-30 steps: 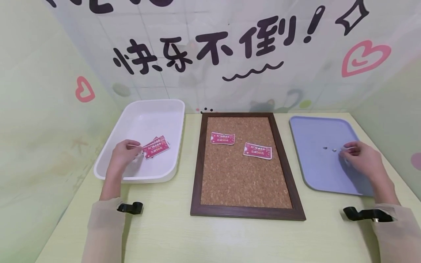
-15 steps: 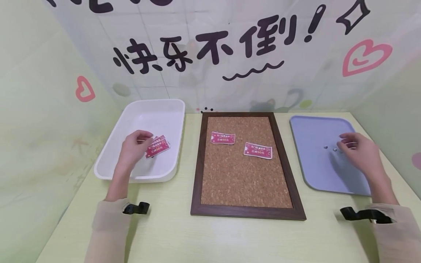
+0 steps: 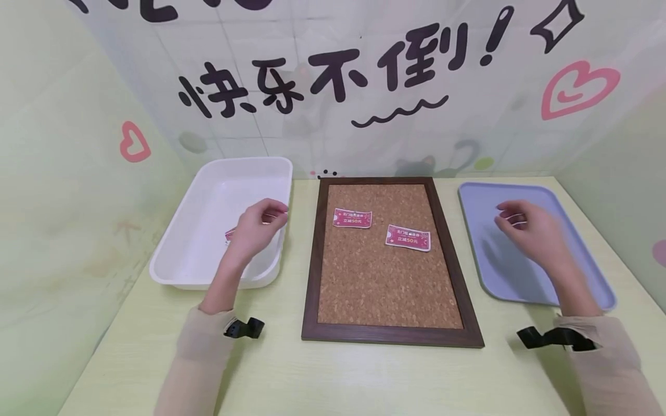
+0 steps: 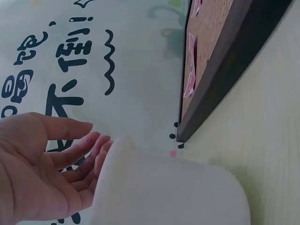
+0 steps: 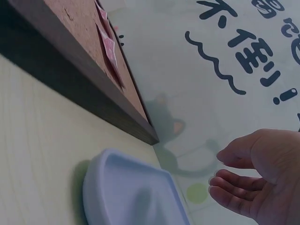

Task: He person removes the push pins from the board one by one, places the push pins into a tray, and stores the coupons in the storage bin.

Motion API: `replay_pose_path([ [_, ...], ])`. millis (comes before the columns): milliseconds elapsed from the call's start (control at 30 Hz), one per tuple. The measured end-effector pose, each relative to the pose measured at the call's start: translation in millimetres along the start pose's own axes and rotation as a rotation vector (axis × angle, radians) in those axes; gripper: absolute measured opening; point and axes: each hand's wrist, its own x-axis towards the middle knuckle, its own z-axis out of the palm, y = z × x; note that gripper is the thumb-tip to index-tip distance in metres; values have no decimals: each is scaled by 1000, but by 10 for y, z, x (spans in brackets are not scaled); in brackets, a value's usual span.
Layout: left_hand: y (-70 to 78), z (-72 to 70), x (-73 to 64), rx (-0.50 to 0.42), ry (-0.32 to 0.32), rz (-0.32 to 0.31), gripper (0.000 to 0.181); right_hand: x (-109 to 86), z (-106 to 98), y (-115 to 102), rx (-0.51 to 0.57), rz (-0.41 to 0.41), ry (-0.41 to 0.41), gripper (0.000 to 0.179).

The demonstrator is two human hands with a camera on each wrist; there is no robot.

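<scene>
A: Tickets first. Where?
B: Two lie on the cork board (image 3: 385, 289), between the hands: the upper ticket (image 3: 352, 219) nearer the left hand (image 3: 258, 226), the lower ticket (image 3: 408, 238) nearer the right hand (image 3: 531, 230). A pink scrap of another ticket (image 3: 229, 234) shows in the white tub (image 3: 189, 245), mostly behind the left hand.
A: Hands?
B: Both released, fingers loosely bent, thumbs apart, nothing visible in either. Left is at the tub's board-side edge, can't tell if touching. Right is over the blue tray (image 3: 478, 211); whatever lies under it is hidden.
A: Step?
B: My read: between tickets, two placed, no third in hand.
A: Next move calls for?
B: If another goes up, a left-hand pinch on the tub ticket, then the bare cork between the hands.
A: Rest?
B: Pale table (image 3: 385, 381) under everything, lettered wall (image 3: 322, 29) beyond both hands.
</scene>
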Motion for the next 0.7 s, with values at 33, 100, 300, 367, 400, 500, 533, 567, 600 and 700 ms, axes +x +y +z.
replay_pose_path([
  [33, 29, 39, 8, -4, -13, 4, 22, 12, 32, -37, 4, -13, 1, 29],
  [100, 77, 113, 27, -11, -45, 7, 23, 42, 93, -107, 15, -35, -11, 28],
  [300, 203, 333, 100, -20, -118, -4, 22, 115, 279, -340, 43, -96, -41, 26],
  [367, 219, 412, 134, -26, -135, 2, 21, 136, 335, -399, 49, -107, -56, 25],
  [400, 225, 451, 154, -35, -143, 9, 21, 145, 362, -427, 51, -111, -63, 24],
  [500, 236, 578, 215, -59, -174, 18, 21, 175, 438, -495, 53, -122, -93, 23],
  [533, 238, 620, 235, -60, -182, 18, 22, 183, 460, -520, 55, -120, -107, 22],
  [567, 243, 662, 253, -59, -190, 18, 22, 192, 482, -542, 56, -116, -125, 22],
  [600, 249, 702, 271, -60, -198, 16, 22, 199, 503, -570, 52, -111, -142, 22],
  [700, 269, 816, 309, -37, -217, 6, 21, 233, 573, -641, 49, -87, -209, 22],
])
